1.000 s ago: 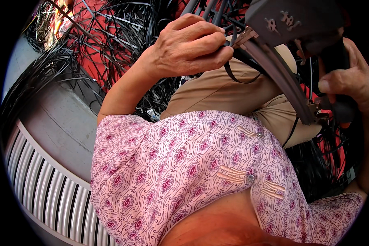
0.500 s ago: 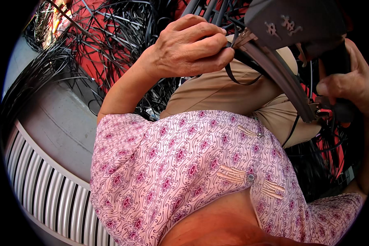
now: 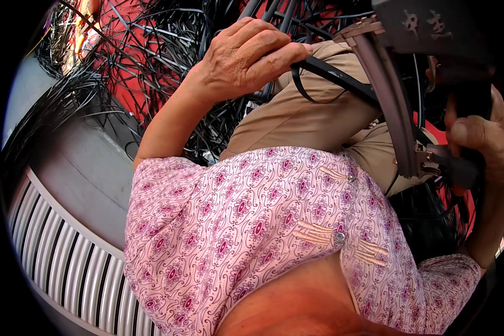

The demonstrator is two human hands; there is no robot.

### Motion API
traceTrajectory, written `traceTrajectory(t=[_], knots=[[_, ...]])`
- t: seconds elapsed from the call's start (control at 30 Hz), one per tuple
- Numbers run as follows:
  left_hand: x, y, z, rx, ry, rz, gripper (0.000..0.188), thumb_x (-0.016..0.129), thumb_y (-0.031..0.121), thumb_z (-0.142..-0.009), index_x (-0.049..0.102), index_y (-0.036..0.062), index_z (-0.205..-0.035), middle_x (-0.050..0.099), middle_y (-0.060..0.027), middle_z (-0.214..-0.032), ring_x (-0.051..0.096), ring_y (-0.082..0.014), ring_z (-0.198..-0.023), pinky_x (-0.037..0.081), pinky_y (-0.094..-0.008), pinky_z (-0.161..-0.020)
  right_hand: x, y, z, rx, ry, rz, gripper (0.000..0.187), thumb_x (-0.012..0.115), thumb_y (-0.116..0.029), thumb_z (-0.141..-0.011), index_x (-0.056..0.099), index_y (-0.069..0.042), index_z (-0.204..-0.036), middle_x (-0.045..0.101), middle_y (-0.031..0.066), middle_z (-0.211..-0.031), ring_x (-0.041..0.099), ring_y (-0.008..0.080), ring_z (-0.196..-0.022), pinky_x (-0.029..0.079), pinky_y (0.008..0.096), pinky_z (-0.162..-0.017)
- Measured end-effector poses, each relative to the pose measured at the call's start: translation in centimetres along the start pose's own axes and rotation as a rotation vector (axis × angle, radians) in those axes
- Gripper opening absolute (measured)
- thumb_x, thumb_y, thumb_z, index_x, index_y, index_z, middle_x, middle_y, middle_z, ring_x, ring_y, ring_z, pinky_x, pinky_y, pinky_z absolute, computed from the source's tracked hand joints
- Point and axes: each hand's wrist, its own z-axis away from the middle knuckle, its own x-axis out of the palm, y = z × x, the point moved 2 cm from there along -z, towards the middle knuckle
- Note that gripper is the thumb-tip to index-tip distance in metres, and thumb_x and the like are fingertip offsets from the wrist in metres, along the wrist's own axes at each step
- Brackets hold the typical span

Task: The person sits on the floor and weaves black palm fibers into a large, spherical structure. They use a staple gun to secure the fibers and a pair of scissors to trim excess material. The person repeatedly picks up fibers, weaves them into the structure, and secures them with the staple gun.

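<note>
My left hand [image 3: 249, 59] is closed, thumb and fingers pinching the end of a black strap-like strip [image 3: 339, 75] that runs over my thigh. A narrow black loop [image 3: 308, 92] hangs down near my fingertips. At the right, my right hand [image 3: 481, 131] wraps round the handle of a dark fastening gun [image 3: 431, 33]. The gun has a curved brown magazine [image 3: 391, 112], which stands over my knees. Its nose end is above and to the right of the strip, apart from my left fingers. Part of the handle is in deep shadow.
Tangled black plastic strips [image 3: 168, 50] lie over a red surface [image 3: 123, 81] at the upper left. Several dark grey bars [image 3: 285, 19] stand beyond my left hand. On the left is a grey slatted seat or panel [image 3: 67, 263].
The gun has moved right, away from my left hand, and its magazine stands more upright. My left hand has shifted slightly left, and more of the black strip shows.
</note>
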Motion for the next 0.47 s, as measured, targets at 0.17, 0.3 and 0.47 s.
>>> traceTrajectory(t=[0.17, 0.3, 0.47], knots=[[6.3, 6.1, -3.1, 0.068, -0.326, -0.154, 0.044, 0.065, 0.015, -0.078, 0.064, 0.0183, -0.122, 0.064, 0.0055, -0.124, 0.061, -0.0137, -0.096, 0.048, -0.0298, -0.083, -9.3, 16.9, 8.0, -0.279, 0.251, -0.492, 0.055, 0.062, -0.017, -0.088, 0.042, 0.009, -0.133, 0.051, 0.0082, -0.081, 0.05, 0.0129, -0.065, 0.044, 0.0262, -0.064], [7.6, 7.1, -6.1, -0.008, -0.372, -0.099, 0.037, 0.069, 0.004, -0.078, 0.066, 0.012, -0.114, 0.069, -0.0002, -0.11, 0.063, -0.0208, -0.093, 0.048, -0.0348, -0.08, -14.8, 26.2, 13.9, -0.438, 0.368, -0.907, 0.046, 0.057, -0.014, -0.094, 0.037, 0.01, -0.129, 0.05, 0.0136, -0.107, 0.05, 0.0157, -0.09, 0.042, 0.029, -0.085], [7.3, 3.4, -9.6, -0.012, -0.4, -0.025, 0.044, 0.068, 0.006, -0.074, 0.065, 0.0094, -0.118, 0.067, -0.0089, -0.111, 0.061, -0.0295, -0.098, 0.046, -0.0419, -0.088, -20.6, 38.6, 19.2, -0.393, 0.679, -0.8, 0.056, 0.056, -0.008, -0.091, 0.034, 0.004, -0.142, 0.048, 0.019, -0.126, 0.053, 0.0189, -0.105, 0.049, 0.0276, -0.09]])
